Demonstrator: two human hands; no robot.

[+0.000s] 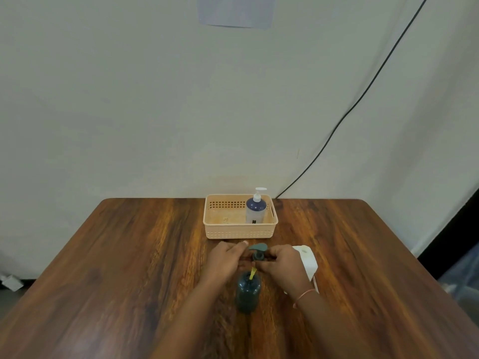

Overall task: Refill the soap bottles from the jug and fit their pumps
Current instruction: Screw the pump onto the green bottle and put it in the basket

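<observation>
The teal bottle (248, 294) stands on the table (129, 268) (tube dipping in); both hands, left hand (225, 260) and right hand (281, 264), grip its pump (258, 251).

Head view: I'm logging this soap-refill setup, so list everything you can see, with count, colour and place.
Wooden table: one, dark brown, fills the lower half of the view.
Perforated plastic basket: one, peach, far middle of the table by the wall.
Soap bottle with white pump: one, dark blue top and clear lower part, upright in the basket's right end.
Teal soap bottle: one, upright, near middle, neck open.
Teal pump head: one, yellowish tube reaching to the bottle's neck.
White plastic jug: one, behind the right hand.
Black cable: one, on the wall, right.
Left hand: holds the pump.
Right hand: holds the pump; pink wristband.
</observation>
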